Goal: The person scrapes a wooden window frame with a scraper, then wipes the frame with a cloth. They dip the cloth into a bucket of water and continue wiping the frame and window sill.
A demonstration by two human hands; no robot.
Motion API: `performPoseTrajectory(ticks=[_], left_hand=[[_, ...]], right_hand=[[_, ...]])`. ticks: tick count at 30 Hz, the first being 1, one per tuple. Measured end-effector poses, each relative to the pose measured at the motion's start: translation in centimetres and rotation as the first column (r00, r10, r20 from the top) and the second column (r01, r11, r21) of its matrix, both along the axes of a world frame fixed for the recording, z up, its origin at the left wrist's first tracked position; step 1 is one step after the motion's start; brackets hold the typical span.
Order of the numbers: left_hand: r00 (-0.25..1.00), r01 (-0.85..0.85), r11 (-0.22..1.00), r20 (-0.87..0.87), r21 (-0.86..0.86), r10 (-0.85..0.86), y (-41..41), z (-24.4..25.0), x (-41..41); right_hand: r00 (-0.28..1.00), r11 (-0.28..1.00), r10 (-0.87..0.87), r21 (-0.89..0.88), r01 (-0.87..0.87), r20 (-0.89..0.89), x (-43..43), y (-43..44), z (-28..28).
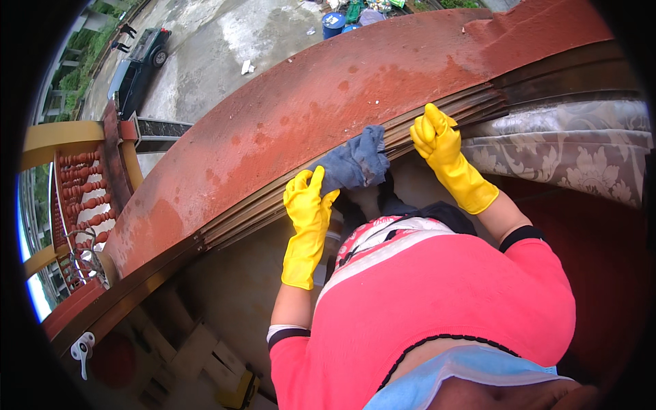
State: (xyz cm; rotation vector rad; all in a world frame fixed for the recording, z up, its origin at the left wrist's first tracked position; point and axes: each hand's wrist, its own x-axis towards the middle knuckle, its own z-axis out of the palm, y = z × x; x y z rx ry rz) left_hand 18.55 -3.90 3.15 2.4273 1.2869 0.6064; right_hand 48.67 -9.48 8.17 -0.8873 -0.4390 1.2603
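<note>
Both my hands wear yellow rubber gloves. A damp-looking blue-grey cloth (353,163) lies bunched across the brown grooved window track (256,215). My left hand (307,205) has the cloth's left end between its thumb and fingers. To the right of the cloth and apart from it, my right hand (434,134) is curled into a fist over the track, and no object shows in it. Beyond the track runs a red-painted outer ledge (318,97) with dark wet patches.
A patterned curtain (574,154) hangs at the right by the brown frame. At lower left, a window handle (83,351) juts from the frame. Past the ledge lie a balustrade (89,205), a dark pickup truck (134,72), two people and blue drums (333,24) below.
</note>
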Motion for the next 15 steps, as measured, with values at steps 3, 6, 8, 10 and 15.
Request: performPoseTrajectory(ticks=[3,6,8,10,15], left_hand=[[0.998,-0.017,0.998,0.055,-0.062,0.020,0.0,-0.1,-0.1],[0.966,-0.056,0.961,0.230,-0.272,0.121,0.1,-1.5,-1.1],[0.818,-0.035,0.792,0.438,-0.609,0.373,0.7,-1.4,-0.8],[0.902,0.007,0.959,0.415,-0.283,0.115,1.7,-1.2,-2.0],[0.517,0.436,0.649,0.764,-0.624,0.387,7.4,4.4,1.7]], right_hand=[[0.996,0.998,0.057,0.013,-0.056,-0.074,-4.5,1.2,-1.0],[0.987,1.000,0.030,0.010,-0.029,-0.155,-8.5,2.9,-2.3],[0.948,0.990,0.003,-0.133,-0.047,-0.318,-7.4,4.3,-3.2],[0.883,0.959,-0.105,-0.280,-0.031,-0.458,-7.0,5.7,-2.3],[0.565,0.919,0.294,0.390,0.053,-0.771,-0.2,6.1,0.8]])
